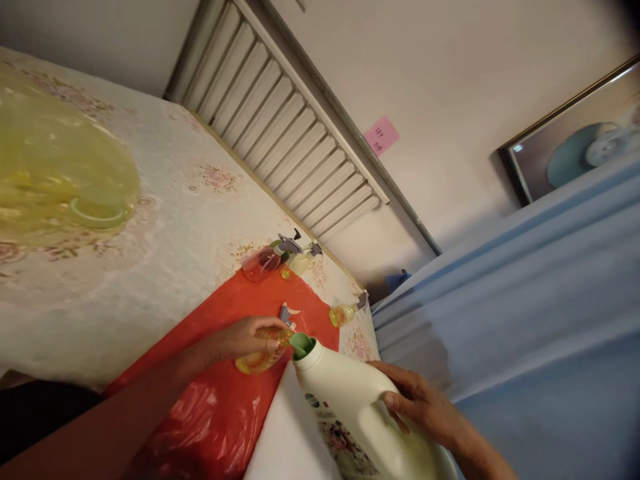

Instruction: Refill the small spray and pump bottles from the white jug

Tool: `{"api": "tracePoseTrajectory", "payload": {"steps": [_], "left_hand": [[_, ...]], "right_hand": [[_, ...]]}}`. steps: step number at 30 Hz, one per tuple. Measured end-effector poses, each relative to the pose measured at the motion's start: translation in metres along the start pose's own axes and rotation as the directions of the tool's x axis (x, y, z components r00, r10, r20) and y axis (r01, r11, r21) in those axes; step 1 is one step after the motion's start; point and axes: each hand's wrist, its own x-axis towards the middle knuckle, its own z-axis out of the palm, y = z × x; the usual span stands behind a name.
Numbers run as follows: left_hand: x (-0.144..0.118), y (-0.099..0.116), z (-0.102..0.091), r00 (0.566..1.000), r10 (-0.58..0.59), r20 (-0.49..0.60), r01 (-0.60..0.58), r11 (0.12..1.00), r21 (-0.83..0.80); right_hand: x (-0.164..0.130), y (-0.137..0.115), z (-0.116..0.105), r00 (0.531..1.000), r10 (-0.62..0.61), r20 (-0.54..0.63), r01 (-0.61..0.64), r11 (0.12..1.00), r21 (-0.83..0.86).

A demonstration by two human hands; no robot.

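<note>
My left hand (255, 335) is closed around the neck of a clear yellow bottle (257, 362), which rests over a red plastic sheet (210, 393). My right hand (425, 403) grips the handle of a large pale-green jug (360, 407). The jug is tilted, its green spout (302, 345) right at the mouth of the yellow bottle. Whether liquid is flowing cannot be made out. Just beyond my left hand lies a loose grey trigger spray head (287, 315).
A red spray bottle (261, 264), a pale one (300, 263) and a yellow one (341, 315) stand farther back on the flowered tablecloth (185, 220). A big yellow-green plastic bag (65, 153) sits at left. A radiator (280, 113) lines the wall; a blue curtain (500, 313) hangs at right.
</note>
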Motion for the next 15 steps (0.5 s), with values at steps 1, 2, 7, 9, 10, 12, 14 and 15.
{"api": "tracePoseTrajectory", "payload": {"steps": [1, 2, 7, 9, 10, 12, 14, 15], "left_hand": [[0.0, -0.001, 0.0, 1.0, 0.001, -0.001, -0.001, 1.0, 0.005], [0.001, -0.003, -0.001, 1.0, 0.003, -0.001, -0.003, 1.0, 0.009], [0.001, -0.006, -0.002, 1.0, 0.003, 0.003, -0.003, 1.0, 0.018], [0.0, -0.002, -0.001, 1.0, -0.005, 0.001, 0.005, 1.0, 0.028], [-0.001, 0.0, 0.0, 1.0, -0.008, -0.001, 0.008, 0.999, 0.031], [-0.002, 0.005, 0.0, 1.0, -0.01, -0.008, 0.01, 0.999, 0.046], [-0.004, 0.009, 0.001, 1.0, -0.015, -0.006, 0.016, 0.998, 0.061], [-0.004, 0.01, 0.001, 1.0, -0.015, 0.003, 0.015, 0.998, 0.059]], "right_hand": [[0.0, 0.004, 0.002, 1.0, -0.007, -0.011, 0.008, 1.0, 0.025], [0.0, 0.008, 0.005, 1.0, -0.017, -0.019, 0.018, 0.999, 0.047], [0.003, 0.024, 0.016, 0.997, -0.044, -0.065, 0.053, 0.989, 0.137], [0.004, 0.026, 0.016, 0.997, -0.032, -0.074, 0.044, 0.985, 0.167], [0.005, 0.027, 0.015, 0.996, -0.031, -0.079, 0.044, 0.983, 0.177], [0.006, 0.026, 0.011, 0.995, -0.03, -0.1, 0.048, 0.982, 0.184], [0.008, 0.024, 0.004, 0.989, -0.015, -0.145, 0.038, 0.986, 0.16], [0.01, 0.024, 0.0, 0.983, 0.005, -0.185, 0.019, 0.991, 0.13]]}}
